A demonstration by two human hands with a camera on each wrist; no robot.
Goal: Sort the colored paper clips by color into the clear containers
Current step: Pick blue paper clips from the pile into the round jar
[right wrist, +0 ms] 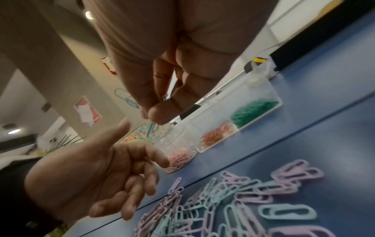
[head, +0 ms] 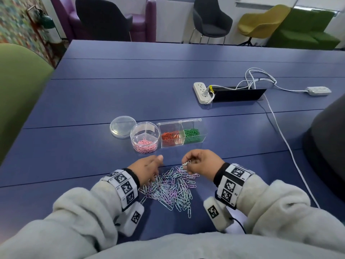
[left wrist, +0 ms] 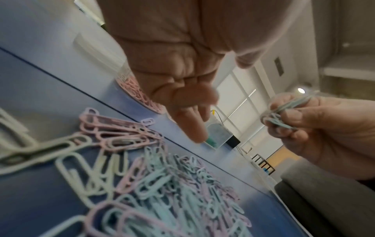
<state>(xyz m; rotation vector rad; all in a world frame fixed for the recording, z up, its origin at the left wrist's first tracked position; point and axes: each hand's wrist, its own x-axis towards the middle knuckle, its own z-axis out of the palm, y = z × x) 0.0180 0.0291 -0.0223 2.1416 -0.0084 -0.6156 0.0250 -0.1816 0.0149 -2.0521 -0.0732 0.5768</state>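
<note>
A blue table (head: pixel 130 86) fills the room's middle, with empty chairs along the far wall. From the head view, a loose pile of pastel clips (head: pixel 171 187) lies near the person, between both wrists. Beyond it stand a round container (head: pixel 145 137) holding pink clips, its lid (head: pixel 122 126) just beside it, and a rectangular box (head: pixel 182 134) with red and green clips in separate compartments. The left hand (head: pixel 147 168) hangs over the pile's left edge, fingers loosely curled and holding nothing. The right hand (head: pixel 202 161) pinches a small bunch of pale blue clips (head: pixel 185 163) above the pile.

The left wrist view shows the left fingers (left wrist: pixel 192 125) drooping, relaxed, above the clips.

The right wrist view shows the right fingers (right wrist: pixel 162 102) curled tight round the bunch, mostly hiding it.
</note>
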